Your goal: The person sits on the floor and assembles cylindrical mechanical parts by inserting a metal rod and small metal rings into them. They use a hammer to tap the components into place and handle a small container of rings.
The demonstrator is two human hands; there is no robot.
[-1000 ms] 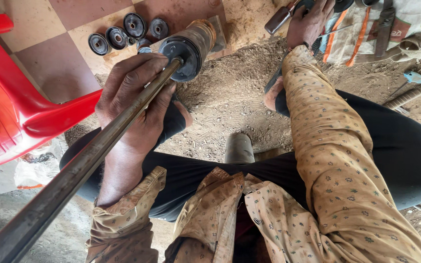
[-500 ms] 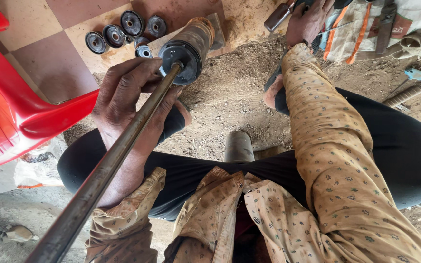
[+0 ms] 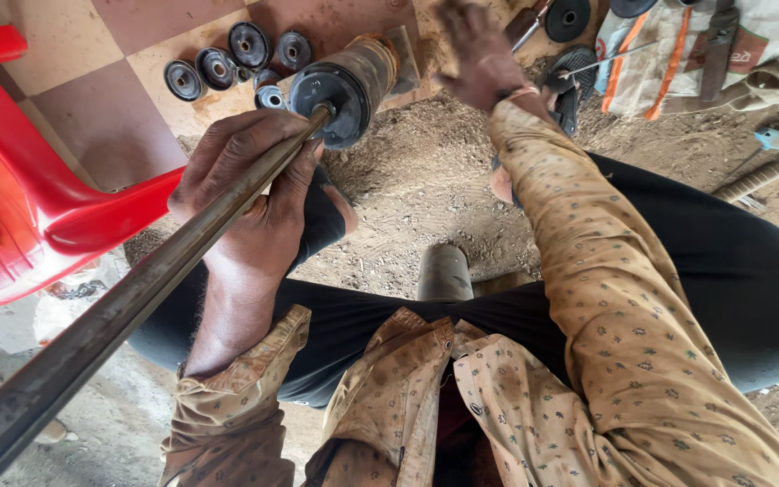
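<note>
Rusty steel rod (image 3: 137,293), head view: your left hand (image 3: 250,194) is wrapped around it, its far tip entering a black-faced cylinder (image 3: 344,86) near the tiled floor's (image 3: 110,108) edge. Your right hand (image 3: 475,54), blurred, grip unreadable, reaches toward a tool (image 3: 525,25) beyond; black round bushings (image 3: 227,59) lie on the tiles beside a red plastic chair (image 3: 29,207).

Even, bright daylight with soft shadows and no hard glare. Right hand (image 3: 480,54), upper centre of the frame, is smeared by motion blur. Long metal rod (image 3: 128,307) blurs toward the lower left corner. Wide-angle distortion bends the edges; centre ground stays sharp.
</note>
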